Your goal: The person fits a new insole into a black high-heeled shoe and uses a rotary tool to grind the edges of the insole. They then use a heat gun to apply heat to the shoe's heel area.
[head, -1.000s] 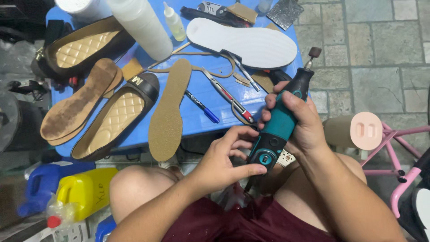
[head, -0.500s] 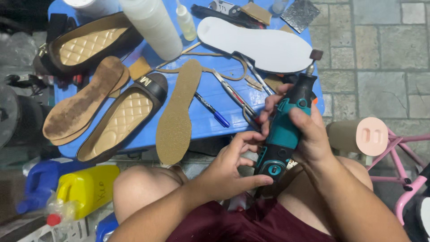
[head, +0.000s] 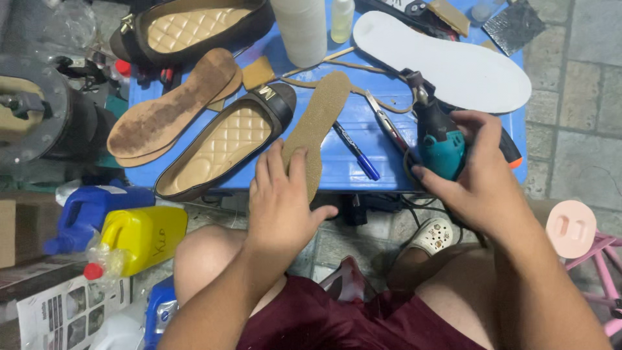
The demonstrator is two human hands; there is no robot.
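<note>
Rotary tool (head: 440, 146) body under right hand (head: 483, 175)

On the table (head: 389, 175), the insole (head: 315, 126) lies between the flat shoe (head: 223, 146) on its left and the pen (head: 356, 150) on its right. The left hand (head: 282, 201) rests on the insole's near end. Right of the pen, the right hand (head: 483, 175) grips the rotary tool (head: 437, 142); behind it lies the large sole (head: 447, 58)

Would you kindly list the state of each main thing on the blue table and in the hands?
Left hand: open, fingers on cork insole.
Right hand: gripping teal rotary tool.
White insole: lying flat.
Black flat shoe: upright, empty.
Blue pen: capped, lying flat.
</note>
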